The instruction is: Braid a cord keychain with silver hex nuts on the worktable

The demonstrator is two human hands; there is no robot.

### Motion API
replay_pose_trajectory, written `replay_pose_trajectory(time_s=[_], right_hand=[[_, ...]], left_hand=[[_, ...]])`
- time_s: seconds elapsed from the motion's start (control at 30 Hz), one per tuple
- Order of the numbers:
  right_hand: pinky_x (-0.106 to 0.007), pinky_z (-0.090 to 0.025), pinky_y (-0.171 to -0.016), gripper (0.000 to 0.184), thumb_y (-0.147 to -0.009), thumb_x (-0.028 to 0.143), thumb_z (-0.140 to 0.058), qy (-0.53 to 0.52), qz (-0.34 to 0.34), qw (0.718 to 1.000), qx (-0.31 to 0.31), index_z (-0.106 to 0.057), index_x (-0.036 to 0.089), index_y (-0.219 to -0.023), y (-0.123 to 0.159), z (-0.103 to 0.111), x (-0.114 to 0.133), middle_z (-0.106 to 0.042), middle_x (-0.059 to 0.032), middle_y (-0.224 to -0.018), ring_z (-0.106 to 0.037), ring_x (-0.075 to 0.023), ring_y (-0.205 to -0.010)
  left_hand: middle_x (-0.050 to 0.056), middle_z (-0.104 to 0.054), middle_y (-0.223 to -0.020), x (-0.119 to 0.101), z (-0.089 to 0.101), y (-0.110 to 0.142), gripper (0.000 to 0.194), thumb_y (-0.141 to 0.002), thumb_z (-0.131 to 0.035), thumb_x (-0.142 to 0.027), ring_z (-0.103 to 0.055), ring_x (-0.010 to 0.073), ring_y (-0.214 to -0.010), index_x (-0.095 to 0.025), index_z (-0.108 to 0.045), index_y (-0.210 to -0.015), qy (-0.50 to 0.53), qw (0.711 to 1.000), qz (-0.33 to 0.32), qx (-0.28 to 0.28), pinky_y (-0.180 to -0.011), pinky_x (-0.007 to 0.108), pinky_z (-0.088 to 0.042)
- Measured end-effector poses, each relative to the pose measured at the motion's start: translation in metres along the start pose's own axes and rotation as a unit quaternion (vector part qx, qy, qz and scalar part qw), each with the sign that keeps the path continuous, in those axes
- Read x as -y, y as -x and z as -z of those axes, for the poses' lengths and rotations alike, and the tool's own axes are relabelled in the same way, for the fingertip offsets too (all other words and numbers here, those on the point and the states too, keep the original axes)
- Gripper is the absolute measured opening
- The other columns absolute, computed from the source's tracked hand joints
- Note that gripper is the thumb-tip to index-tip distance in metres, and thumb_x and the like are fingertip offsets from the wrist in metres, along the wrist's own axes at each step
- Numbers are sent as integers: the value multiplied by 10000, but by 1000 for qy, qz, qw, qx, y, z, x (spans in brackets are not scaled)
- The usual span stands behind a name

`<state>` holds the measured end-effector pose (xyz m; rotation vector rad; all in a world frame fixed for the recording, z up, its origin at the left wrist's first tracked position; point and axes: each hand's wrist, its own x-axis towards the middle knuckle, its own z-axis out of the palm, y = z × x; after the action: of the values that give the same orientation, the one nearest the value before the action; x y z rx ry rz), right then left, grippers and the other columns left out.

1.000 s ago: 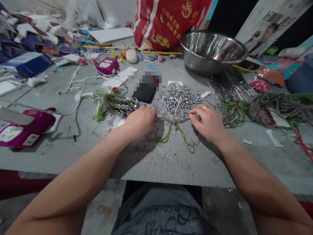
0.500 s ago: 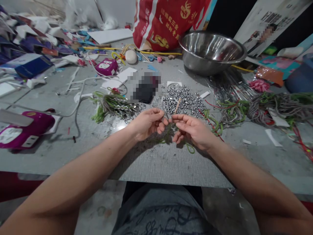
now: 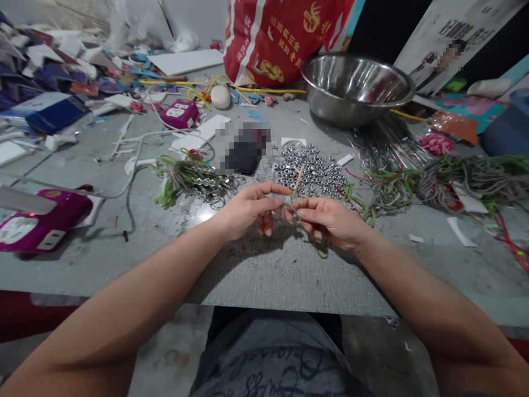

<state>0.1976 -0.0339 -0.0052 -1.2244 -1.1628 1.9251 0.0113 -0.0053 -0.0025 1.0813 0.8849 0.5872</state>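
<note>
A thin grey cord [image 3: 291, 211] is bent between my two hands, low over the table. My left hand [image 3: 251, 210] pinches one part of it with the thumb, its index finger stretched forward. From the other side my right hand [image 3: 328, 219] grips the cord between thumb and fingers. A green cord loop [image 3: 322, 251] hangs beneath my right hand; whether it joins the grey cord is hidden. Just beyond the fingers lies a spread of shiny silver beads [image 3: 312, 168], with a thin wooden stick [image 3: 299, 180] among them.
Left of the beads lie a bundle of green and grey cords [image 3: 185, 179] and a dark phone-like object [image 3: 243, 151]. More cords [image 3: 433, 184] lie right. Behind are a steel bowl [image 3: 355, 113] and red bag [image 3: 268, 44]. Purple power sockets [image 3: 53, 218] with white cable sit left.
My left index finger has straightened out toward the right hand. The right hand has shifted slightly down, and the grey cord now shows as a bend between the fingers.
</note>
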Motion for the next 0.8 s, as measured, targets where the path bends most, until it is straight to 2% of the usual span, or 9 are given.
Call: replay_pose_trajectory(time_s=[0.1,0.23,0.33,0.43,0.53,0.6,0.63,0.73,0.8], right_hand=[[-169,-242,-331,166,-765,335,-603,15,-2,1000,4,-574,173,-785,0,1,-1,-484,77,-489,-342,-31,-346],[-204,-168,-343,348,-802,481,-529,90,3,996,1,-527,183,-622,0,0,-2,-368,83,-454,-252,-40,-357],[-224,-244,-416,331,-786,472,-555,169,62,983,-35,-575,175,-642,1,-3,-3,-425,54,-522,-318,-60,-442],[-258,-326,-530,245,-767,403,-595,292,129,944,-86,-660,169,-793,2,-5,-6,-514,10,-646,-420,-98,-565],[-290,-368,-608,217,-783,366,-582,407,207,879,-139,-696,192,-845,2,-5,-11,-539,-26,-763,-477,-130,-661],[-305,-393,-660,210,-810,334,-549,436,251,851,-154,-700,200,-869,1,-4,-15,-556,-50,-870,-511,-143,-727],[-311,-403,-686,212,-823,315,-529,438,266,845,-155,-696,197,-877,1,-3,-16,-564,-58,-902,-526,-148,-755],[-313,-410,-731,210,-849,280,-483,434,280,843,-149,-670,183,-841,-1,-1,-16,-600,-53,-868,-551,-154,-796],[-299,-405,-706,212,-859,288,-468,434,268,849,-137,-639,182,-792,-3,0,-14,-609,-31,-775,-551,-148,-755]], left_hand=[[33,-685,-794,3,1,1,380,-772,-524,-187,-539,82,-375,-151,-515,-1150,-32,998,-13,53,-373,209,-400],[53,-695,-894,8,4,2,501,-764,-550,-211,-570,88,-410,-186,-466,-1257,-56,992,-23,115,-379,202,-398],[71,-684,-1011,9,6,2,618,-740,-532,-177,-587,79,-446,-230,-389,-1339,-70,987,-26,140,-414,203,-428],[90,-661,-1087,9,6,3,758,-680,-491,-97,-609,83,-491,-245,-296,-1398,-98,983,-38,150,-454,205,-447],[106,-637,-1132,9,4,4,809,-669,-474,-86,-617,87,-518,-252,-230,-1422,-126,979,-45,155,-468,206,-451],[100,-665,-1051,9,2,4,759,-689,-468,-106,-590,80,-487,-219,-265,-1411,-156,977,-59,136,-449,203,-437],[82,-685,-952,9,1,4,694,-698,-467,-115,-566,74,-468,-187,-339,-1376,-183,974,-79,107,-439,197,-424],[15,-635,-690,11,0,3,396,-725,-481,-143,-469,47,-448,-120,-591,-1105,-281,943,-175,-27,-431,167,-373],[25,-622,-763,12,-1,2,290,-742,-501,-161,-418,25,-459,-118,-620,-1003,-313,919,-227,-82,-428,155,-347]])
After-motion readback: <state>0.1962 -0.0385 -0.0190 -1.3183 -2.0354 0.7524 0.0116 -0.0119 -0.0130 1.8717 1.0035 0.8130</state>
